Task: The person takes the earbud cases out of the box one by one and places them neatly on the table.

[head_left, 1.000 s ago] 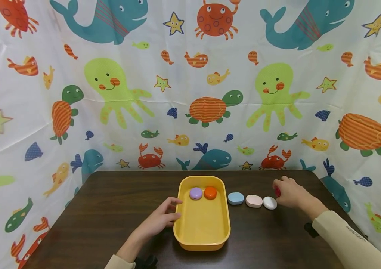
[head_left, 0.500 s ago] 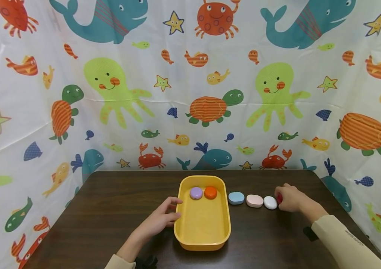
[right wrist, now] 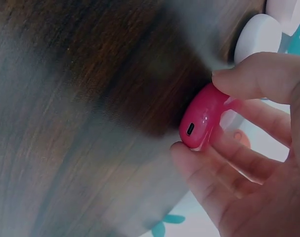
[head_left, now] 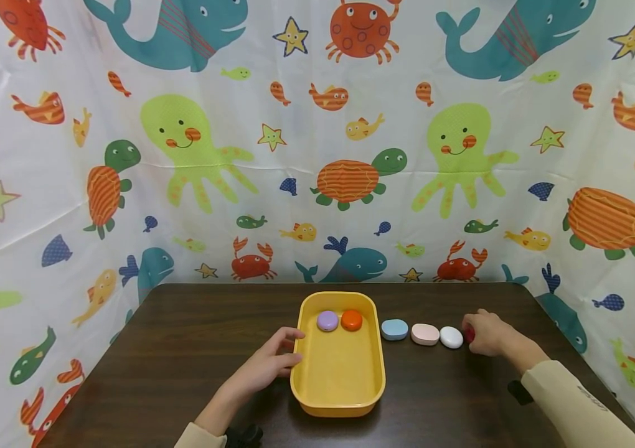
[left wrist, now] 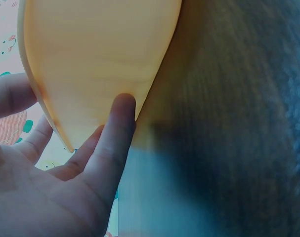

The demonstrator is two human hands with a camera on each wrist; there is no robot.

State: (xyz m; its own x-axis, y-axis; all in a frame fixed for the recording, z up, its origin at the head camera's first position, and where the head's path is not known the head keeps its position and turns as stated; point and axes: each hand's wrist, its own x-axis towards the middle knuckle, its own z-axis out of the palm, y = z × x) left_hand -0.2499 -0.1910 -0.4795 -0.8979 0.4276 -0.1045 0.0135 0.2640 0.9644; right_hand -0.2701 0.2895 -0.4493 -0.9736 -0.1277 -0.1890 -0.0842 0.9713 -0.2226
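My right hand (head_left: 488, 334) pinches a red earbud charging case (right wrist: 204, 116) between thumb and fingertips at the tabletop. A small port shows on the case's side in the right wrist view; in the head view the hand mostly hides it. Just left of it lies a white case (head_left: 451, 337), then a pink case (head_left: 425, 334) and a light blue case (head_left: 394, 330), in a row. My left hand (head_left: 264, 361) rests against the left side of a yellow tray (head_left: 340, 407), fingers spread on its wall (left wrist: 100, 59). Inside the tray's far end sit a purple case (head_left: 327, 321) and an orange case (head_left: 352, 320).
The dark wooden table (head_left: 211, 336) reaches back to a white curtain (head_left: 295, 205) printed with sea animals, which also stands along the left and right sides. The tray's right rim is close to the light blue case.
My right hand has moved slightly right and toward me with the red case, lower at the tabletop beside the white case. The left hand and tray have stayed in place.
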